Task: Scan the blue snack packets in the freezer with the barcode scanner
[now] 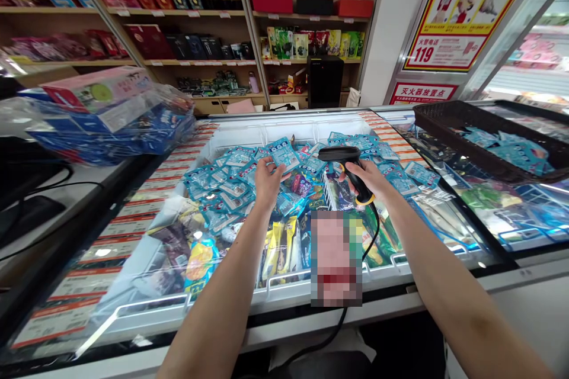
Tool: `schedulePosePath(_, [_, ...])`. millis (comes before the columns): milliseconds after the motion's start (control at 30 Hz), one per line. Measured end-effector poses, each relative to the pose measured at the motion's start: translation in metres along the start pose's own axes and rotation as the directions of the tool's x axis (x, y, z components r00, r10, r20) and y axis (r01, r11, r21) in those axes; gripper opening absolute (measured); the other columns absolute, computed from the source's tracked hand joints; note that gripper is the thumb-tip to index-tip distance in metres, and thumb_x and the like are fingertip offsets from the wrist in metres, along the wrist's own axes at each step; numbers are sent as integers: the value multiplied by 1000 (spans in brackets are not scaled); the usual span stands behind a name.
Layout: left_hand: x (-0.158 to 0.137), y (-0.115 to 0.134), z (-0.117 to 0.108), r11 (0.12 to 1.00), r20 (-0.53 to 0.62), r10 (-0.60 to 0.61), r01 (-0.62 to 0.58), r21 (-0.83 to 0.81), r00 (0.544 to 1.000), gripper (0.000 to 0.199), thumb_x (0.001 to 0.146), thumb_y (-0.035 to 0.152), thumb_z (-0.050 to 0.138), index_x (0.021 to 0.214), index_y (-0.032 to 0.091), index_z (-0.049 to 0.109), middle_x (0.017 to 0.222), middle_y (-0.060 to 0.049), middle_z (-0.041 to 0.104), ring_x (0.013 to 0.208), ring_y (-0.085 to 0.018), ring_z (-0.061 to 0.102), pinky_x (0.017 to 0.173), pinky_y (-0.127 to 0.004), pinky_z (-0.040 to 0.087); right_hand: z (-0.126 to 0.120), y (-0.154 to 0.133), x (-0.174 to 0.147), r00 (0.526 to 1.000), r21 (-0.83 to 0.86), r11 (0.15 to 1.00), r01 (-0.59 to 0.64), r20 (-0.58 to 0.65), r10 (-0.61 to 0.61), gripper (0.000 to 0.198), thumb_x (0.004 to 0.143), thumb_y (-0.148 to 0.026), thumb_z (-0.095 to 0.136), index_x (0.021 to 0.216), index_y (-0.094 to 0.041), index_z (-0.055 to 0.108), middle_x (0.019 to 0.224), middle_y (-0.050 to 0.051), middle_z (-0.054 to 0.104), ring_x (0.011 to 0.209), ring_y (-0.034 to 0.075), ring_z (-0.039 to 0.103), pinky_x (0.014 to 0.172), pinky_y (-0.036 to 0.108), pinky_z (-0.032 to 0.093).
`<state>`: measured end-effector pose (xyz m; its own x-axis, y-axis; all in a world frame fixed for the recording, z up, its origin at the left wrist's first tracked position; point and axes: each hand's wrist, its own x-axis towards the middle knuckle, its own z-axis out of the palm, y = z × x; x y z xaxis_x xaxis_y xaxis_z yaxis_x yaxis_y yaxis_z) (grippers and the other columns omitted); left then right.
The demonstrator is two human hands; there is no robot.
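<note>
My left hand point(268, 180) grips a small blue packet point(285, 155) by its lower edge, with a block of printed text facing me. In my right hand point(368, 180) is a black barcode scanner point(354, 176) with yellow trim, its head pointing left toward the packet. A black cable point(377, 231) hangs from the scanner's handle. Beneath both hands, many similar blue packets point(235, 189) lie heaped on the glass top of a chest freezer point(173, 213). Through the glass, wrapped ice creams point(280, 246) show in wire baskets.
A dark brown basket point(484, 148) at right holds more blue packets. Plastic-wrapped boxes point(111, 118) are stacked at left. Strips of price labels point(146, 201) run along the freezer. Behind stand shelves point(178, 12) of bottles and boxes. A pixelated patch covers the front middle.
</note>
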<state>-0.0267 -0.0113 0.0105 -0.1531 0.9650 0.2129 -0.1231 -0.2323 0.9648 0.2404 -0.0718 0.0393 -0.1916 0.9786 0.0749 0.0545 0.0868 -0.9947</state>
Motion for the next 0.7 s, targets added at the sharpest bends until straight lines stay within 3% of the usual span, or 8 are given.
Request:
schedulePosePath(333, [1, -3, 0, 999, 6, 3, -4, 36, 1000, 41, 69, 28, 69, 100, 21, 43, 77, 3, 54, 79, -15, 63, 78, -42, 60, 1, -2, -2, 998, 2, 999, 36, 42, -36, 41, 81, -58, 60, 81, -18, 61, 78, 8, 72, 40, 10, 53, 36, 24, 41])
schedulePosePath(700, [5, 0, -1, 999, -32, 38, -37, 9, 999, 43, 69, 26, 68, 103, 20, 42, 76, 3, 56, 77, -16, 65, 73, -39, 60, 1, 1, -1, 999, 70, 997, 33, 11, -34, 40, 79, -57, 63, 87, -18, 61, 81, 7, 70, 42, 10, 54, 36, 24, 44])
